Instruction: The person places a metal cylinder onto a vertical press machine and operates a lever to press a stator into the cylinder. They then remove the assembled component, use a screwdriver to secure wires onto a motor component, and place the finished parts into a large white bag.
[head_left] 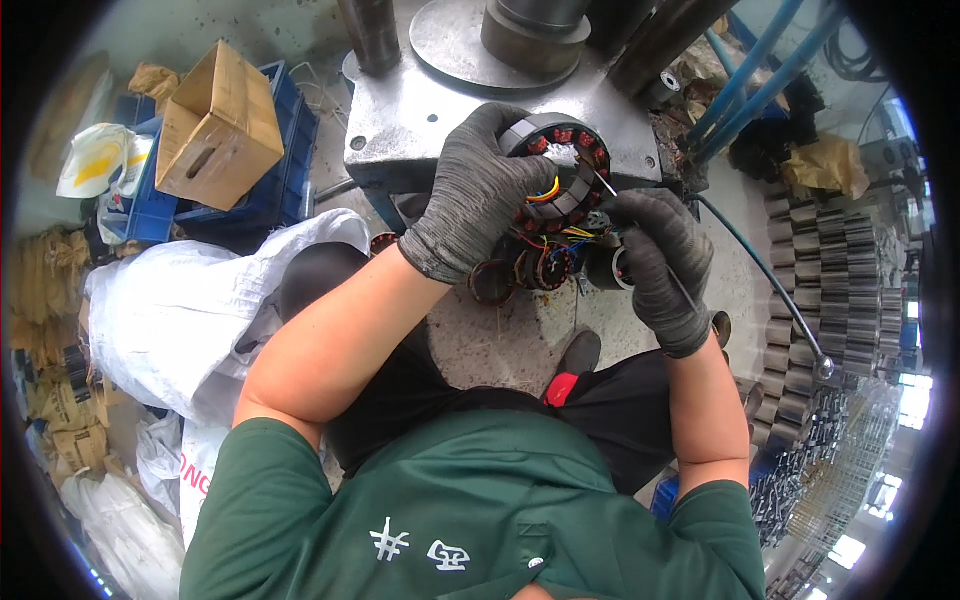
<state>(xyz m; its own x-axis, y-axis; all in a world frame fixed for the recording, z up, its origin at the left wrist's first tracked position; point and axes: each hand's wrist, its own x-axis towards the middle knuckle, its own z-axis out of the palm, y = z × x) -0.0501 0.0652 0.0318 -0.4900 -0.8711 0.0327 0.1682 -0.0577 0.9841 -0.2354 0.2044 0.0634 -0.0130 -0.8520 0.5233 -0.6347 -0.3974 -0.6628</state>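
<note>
My left hand (465, 195), in a grey knitted glove, grips a ring-shaped motor stator (598, 152) by its left side, the thumb reaching into its opening. Reddish coils line the ring, and yellow and dark wires (545, 190) come out by the thumb. My right hand (665, 265), gloved alike, is closed around a thin metal rod tool (606, 184). Its bright tip points at the stator's right inner edge; whether it touches cannot be made out. Its handle is mostly hidden in the fist. Below the hands, more wound stators (550, 268) with coloured wires sit near the floor.
Ahead stands a steel press bed (395, 130) with a round plate (440, 55) and thick columns. At left are a cardboard box (235, 140), blue crates (290, 150) and a white sack (170, 310). Stacked metal cylinders (845, 260) and a metal bar (770, 265) lie at right.
</note>
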